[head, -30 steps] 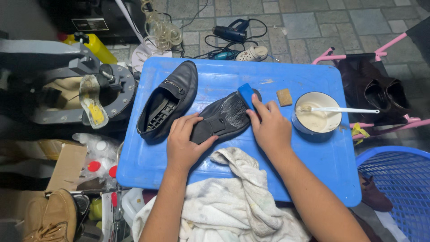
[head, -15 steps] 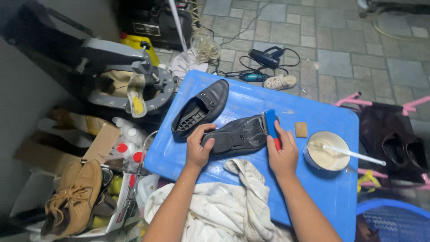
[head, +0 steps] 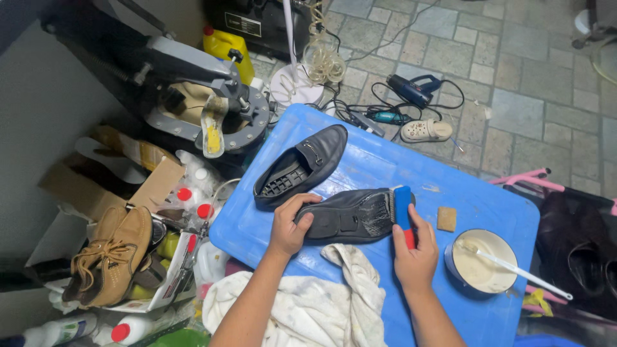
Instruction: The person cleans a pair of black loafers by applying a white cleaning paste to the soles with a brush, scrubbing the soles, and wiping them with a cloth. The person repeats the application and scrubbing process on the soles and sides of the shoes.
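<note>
A black leather shoe (head: pixel 350 215) lies on its side on a blue plastic table (head: pixel 488 209). My left hand (head: pixel 289 225) grips its heel end. My right hand (head: pixel 414 257) holds a blue and red brush (head: pixel 403 212) against the shoe's toe end. A second black shoe (head: pixel 302 167) lies sole-out just behind, apart from both hands. A white cloth (head: pixel 321 302) is bunched at the table's near edge between my forearms.
A white bowl (head: pixel 479 263) of cream paste with a white stick stands at the right, a small tan sponge (head: pixel 447 218) beside it. Left of the table are tan boots (head: pixel 109 254), bottles, a cardboard box and a grey shoe machine (head: pixel 193 96). Tools and cables lie on the paved floor.
The view has swung left and nearer. My right hand has slid back down the brush handle, and the brush now stands against the toe. My left hand keeps its hold on the heel.
</note>
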